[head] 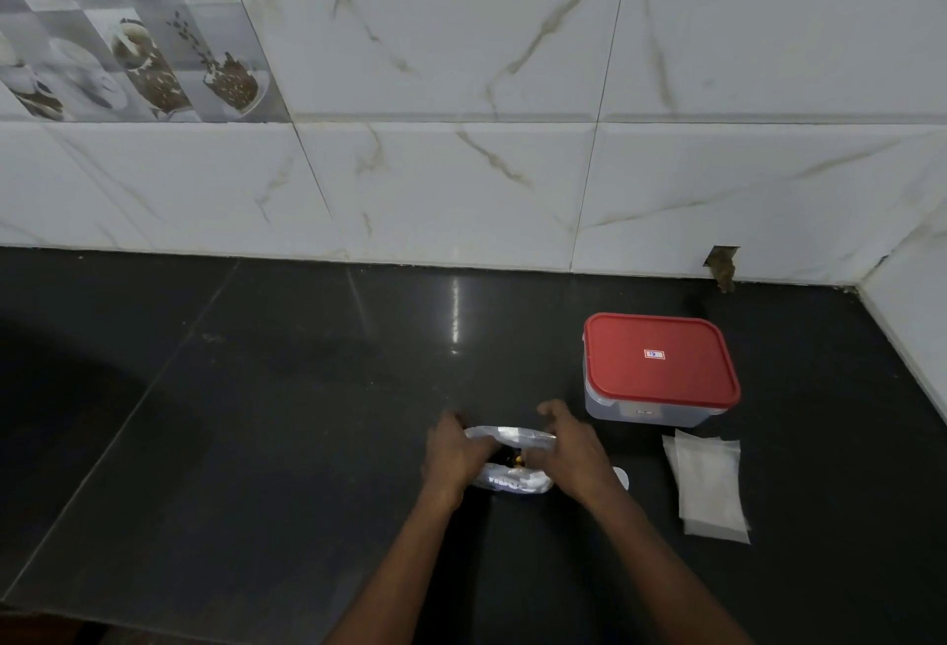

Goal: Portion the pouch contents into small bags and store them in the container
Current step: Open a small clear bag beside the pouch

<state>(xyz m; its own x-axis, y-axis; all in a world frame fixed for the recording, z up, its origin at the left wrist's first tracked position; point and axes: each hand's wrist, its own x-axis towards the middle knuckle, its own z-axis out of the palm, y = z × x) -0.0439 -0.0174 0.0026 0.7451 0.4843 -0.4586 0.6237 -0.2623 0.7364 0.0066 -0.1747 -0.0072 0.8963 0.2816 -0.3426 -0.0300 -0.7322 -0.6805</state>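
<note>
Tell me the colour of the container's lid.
Red lid, small white label at centre; head view.

Black countertop [256, 439] meets white marbled wall tiles [461, 29] — coffee-print tile [128, 29] upper left.

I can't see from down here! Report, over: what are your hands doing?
Both gripping the pouch, mouth open: left hand, right hand. The container shut, red lid on. The small bags flat beside it. Nothing blocking.

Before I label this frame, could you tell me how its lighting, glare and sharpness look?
Head view: dim overall; a bright glare streak on the black counter; the left hand and right hand are motion-blurred at the silver pouch; wide-angle distortion bends the wall tiles.
</note>
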